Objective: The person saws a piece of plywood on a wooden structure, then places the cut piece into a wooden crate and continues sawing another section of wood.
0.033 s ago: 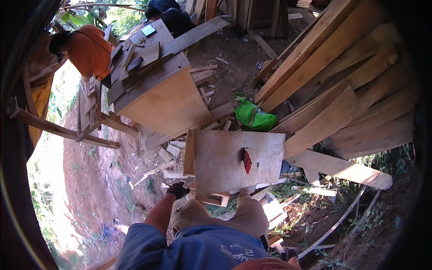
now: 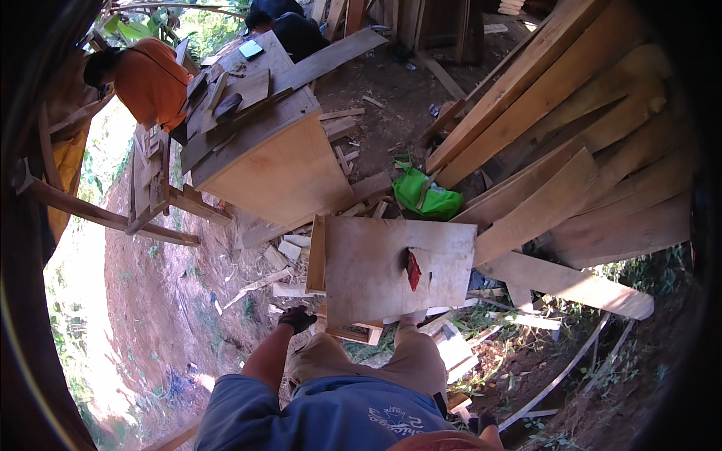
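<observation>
My left hand [image 2: 298, 319], in a dark glove, hangs beside my left knee with its fingers a little apart and nothing seen in them. It is nearest the lower left corner of a pale plywood panel [image 2: 368, 263], which lies level in front of my legs on a wooden frame [image 2: 316, 255]. On the panel is a small red object [image 2: 414, 270], its kind unclear, beside a dark mark or hole. My right hand [image 2: 485, 422], also dark-gloved, shows only partly at the lower edge, low by my right side; its fingers cannot be made out.
A large wooden cabinet [image 2: 278, 165] carries loose boards and a phone-like device [image 2: 250, 49]. A person in orange [image 2: 150, 83] bends beside it; another in dark clothes [image 2: 297, 34] is behind. Planks [image 2: 526, 98] lean at right near a green bag [image 2: 425, 195]. Wood scraps [image 2: 289, 250] litter the ground.
</observation>
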Motion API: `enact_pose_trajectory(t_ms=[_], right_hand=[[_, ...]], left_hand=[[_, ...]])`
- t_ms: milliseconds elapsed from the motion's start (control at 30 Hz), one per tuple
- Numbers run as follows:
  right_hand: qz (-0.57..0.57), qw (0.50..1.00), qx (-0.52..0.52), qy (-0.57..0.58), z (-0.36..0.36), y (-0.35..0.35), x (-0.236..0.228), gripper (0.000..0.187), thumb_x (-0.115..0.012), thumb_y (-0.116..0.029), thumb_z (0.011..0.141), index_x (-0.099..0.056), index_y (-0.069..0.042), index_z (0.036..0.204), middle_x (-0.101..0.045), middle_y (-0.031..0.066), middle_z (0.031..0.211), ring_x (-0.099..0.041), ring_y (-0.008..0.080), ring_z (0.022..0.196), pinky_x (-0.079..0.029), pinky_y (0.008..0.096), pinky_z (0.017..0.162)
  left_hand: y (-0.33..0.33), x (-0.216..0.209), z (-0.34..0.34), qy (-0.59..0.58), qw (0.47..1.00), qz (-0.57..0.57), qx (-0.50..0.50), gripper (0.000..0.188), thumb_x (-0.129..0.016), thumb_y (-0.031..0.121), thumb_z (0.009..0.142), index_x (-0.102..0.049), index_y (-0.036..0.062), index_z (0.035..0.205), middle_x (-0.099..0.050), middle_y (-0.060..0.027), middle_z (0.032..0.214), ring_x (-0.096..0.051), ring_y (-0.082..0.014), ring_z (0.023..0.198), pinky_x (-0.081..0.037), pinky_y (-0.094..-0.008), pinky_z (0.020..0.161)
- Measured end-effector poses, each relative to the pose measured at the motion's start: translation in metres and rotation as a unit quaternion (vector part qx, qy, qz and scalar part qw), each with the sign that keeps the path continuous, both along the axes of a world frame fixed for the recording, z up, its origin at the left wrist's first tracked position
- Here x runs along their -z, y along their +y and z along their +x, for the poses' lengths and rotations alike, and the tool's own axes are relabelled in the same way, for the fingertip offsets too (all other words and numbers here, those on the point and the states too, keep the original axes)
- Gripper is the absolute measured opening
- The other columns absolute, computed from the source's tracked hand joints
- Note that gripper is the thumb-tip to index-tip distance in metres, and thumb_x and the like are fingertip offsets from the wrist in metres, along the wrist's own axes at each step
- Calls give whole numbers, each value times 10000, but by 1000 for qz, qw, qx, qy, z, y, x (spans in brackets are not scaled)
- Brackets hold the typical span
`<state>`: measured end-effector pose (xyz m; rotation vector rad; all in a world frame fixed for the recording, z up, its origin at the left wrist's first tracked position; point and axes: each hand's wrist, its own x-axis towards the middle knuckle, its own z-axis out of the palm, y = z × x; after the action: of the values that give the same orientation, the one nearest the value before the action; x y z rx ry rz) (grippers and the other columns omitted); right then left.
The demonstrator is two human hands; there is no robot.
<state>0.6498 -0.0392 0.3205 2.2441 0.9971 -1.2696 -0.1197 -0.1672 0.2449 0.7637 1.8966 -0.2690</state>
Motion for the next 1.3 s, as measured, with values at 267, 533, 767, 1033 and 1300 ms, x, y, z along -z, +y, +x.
enact_pose_trajectory(t_ms=[267,533,767,1033,1300], right_hand=[[44,992,-36,113,-70,107,22,271,-577,-296,1066,-726,-106,942,-794,90,904,-745,188,682,-598,362,609],[92,952,-223,190,-141,173,143,307,-741,-262,1009,-722,-63,1242,-742,51,855,-685,130,668,-553,313,568],[189,926,-281,166,-352,206,207,1028,-949,-449,810,-475,12,1597,-729,253,1359,-685,426,1283,-549,485,1084],[268,906,-319,76,-448,208,267,605,-719,-661,870,-807,-72,978,-800,195,915,-780,412,944,-582,521,863],[223,938,-220,150,-447,240,321,482,-753,-573,916,-786,-93,918,-777,92,817,-767,244,768,-588,394,741]], left_hand=[[-8,11,4,29,988,14,-151,842,-651,718,936,-667,56,1456,-618,-250,1533,-589,-414,1428,-457,-522,1197],[15,43,36,-25,968,27,-247,1185,-722,802,822,-410,21,1657,-505,-246,1653,-508,-427,1509,-398,-485,1256],[0,96,68,-63,947,103,-297,1035,-683,754,889,-521,4,1584,-569,-244,1599,-530,-402,1491,-404,-466,1241],[13,99,74,-170,862,102,-467,781,-689,679,952,-745,5,1342,-803,-155,1170,-770,-279,1084,-583,-399,976],[23,120,66,-143,907,127,-376,709,-760,602,943,-768,-8,1304,-805,-144,1188,-764,-246,1069,-577,-385,967]])
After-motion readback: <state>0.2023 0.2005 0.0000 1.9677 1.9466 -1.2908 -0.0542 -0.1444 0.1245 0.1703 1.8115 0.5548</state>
